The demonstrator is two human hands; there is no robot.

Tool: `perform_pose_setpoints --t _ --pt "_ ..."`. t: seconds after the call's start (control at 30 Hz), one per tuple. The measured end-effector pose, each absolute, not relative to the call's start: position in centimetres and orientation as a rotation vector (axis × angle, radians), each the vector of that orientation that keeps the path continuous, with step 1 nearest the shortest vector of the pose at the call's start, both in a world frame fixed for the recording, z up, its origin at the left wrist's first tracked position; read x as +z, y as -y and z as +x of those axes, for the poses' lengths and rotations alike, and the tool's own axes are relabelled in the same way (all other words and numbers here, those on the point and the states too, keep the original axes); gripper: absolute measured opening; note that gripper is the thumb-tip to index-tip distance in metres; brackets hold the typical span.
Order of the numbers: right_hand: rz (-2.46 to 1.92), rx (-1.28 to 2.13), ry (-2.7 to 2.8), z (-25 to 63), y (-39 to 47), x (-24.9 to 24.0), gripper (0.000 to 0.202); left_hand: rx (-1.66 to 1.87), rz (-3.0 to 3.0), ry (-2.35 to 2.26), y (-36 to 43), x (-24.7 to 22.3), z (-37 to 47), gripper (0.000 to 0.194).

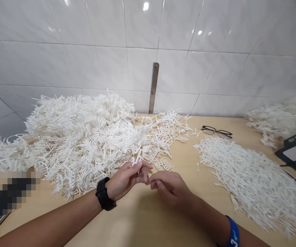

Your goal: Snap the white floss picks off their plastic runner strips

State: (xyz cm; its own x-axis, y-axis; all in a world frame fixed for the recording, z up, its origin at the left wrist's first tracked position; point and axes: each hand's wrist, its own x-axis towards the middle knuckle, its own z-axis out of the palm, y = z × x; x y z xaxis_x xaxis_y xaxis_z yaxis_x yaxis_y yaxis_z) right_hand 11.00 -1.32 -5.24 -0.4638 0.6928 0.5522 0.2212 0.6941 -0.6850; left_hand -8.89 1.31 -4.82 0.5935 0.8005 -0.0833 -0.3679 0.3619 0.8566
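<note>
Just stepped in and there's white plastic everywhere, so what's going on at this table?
A person sits at a light wooden table against a white tiled wall. The left hand, with a black watch on its wrist, pinches a small white plastic branched piece; the right hand meets it at the fingertips. A big tangled heap of white plastic branched pieces lies behind on the left, and a flatter spread of thin white sticks lies on the right. Black-framed glasses rest near the wall.

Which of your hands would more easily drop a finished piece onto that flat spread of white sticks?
Probably the right hand: the flat spread of sticks lies on its side, while the left hand holds a white plastic piece by the tangled heap.
</note>
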Motion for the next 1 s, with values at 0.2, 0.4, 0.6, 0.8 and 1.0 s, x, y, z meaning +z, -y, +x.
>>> perform_pose_setpoints --t 0.2,0.4,0.6,0.8,1.0 --pt "-1.036 0.829 1.971 11.2 1.1 -5.3 0.021 1.027 0.901 -0.613 -1.3 -4.3 -8.8 0.033" --pt "-1.335 0.904 1.747 11.3 0.2 -5.5 0.019 1.137 0.918 -0.638 -1.1 -4.1 -8.9 0.032" --pt "-1.362 0.876 1.192 13.3 -2.4 -6.4 0.015 1.118 0.890 -0.656 -1.1 -3.9 -9.0 0.031" --pt "-1.292 0.698 0.730 16.7 -5.1 -6.9 0.010 1.072 0.925 -0.680 -1.1 -4.1 -9.0 0.033" --pt "-1.276 0.598 0.660 17.3 -5.2 -6.3 0.011 0.983 1.048 -0.731 -1.1 -3.9 -8.5 0.036"
